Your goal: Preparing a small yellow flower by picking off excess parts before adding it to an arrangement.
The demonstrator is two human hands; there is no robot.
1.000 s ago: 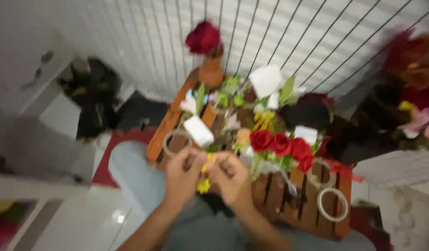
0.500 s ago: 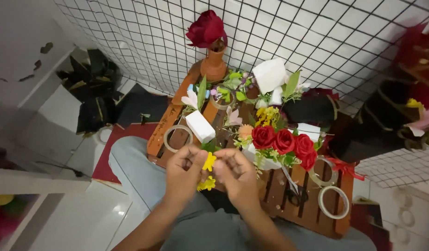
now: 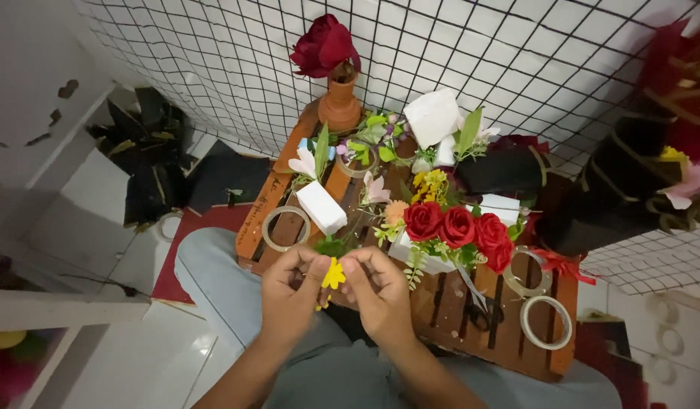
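Note:
My left hand (image 3: 289, 291) and my right hand (image 3: 380, 291) meet over my lap, both pinching a small yellow flower (image 3: 334, 274) with green leaves (image 3: 332, 247) at its top. Just beyond my fingers lies a wooden slatted tray (image 3: 456, 326) across my knees. On it sit three red roses (image 3: 460, 226) in a white foam block (image 3: 410, 254), another white foam block (image 3: 321, 207), and loose small flowers.
A clay vase (image 3: 340, 106) with a dark red rose (image 3: 323, 47) stands at the tray's far end. Tape rolls (image 3: 285, 227) (image 3: 546, 322) and scissors (image 3: 482, 307) lie on the tray. A black wire grid (image 3: 214, 68) leans behind. Dark wrapped bouquets (image 3: 630, 182) stand right.
The view has steadied and drawn closer. My hands have stayed together on the yellow flower, shifting slightly toward me off the tray's edge.

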